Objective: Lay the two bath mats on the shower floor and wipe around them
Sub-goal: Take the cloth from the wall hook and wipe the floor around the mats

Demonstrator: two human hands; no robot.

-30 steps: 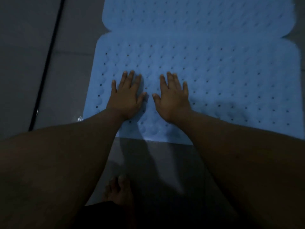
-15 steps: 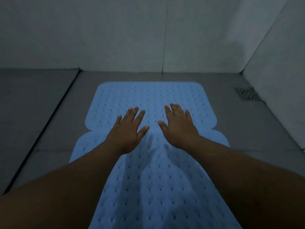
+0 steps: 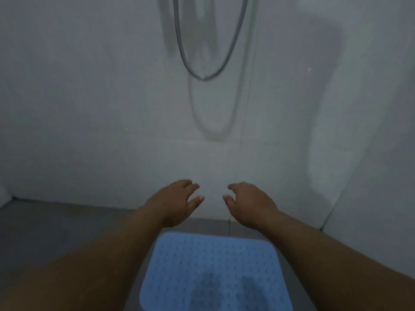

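Note:
A light blue bath mat (image 3: pixel 211 263) dotted with small holes lies flat on the grey shower floor (image 3: pixel 56 223) at the bottom centre. Only its far end shows; the second mat is out of view. My left hand (image 3: pixel 177 202) and my right hand (image 3: pixel 247 202) hover side by side above the mat's far edge, raised off it, seen against the white back wall. Both hands are empty with loosely curled fingers spread apart. My forearms run down to the lower corners and cover the mat's sides.
The white tiled back wall (image 3: pixel 89 108) meets the floor just beyond the mat. A grey shower hose (image 3: pixel 203 77) hangs in a loop on that wall, high at centre. A side wall (image 3: pixel 381 176) closes in on the right.
My hands have lifted off the mat and now hang in the air. The view has tilted up from the floor to the back wall, so most of the mat has left the frame.

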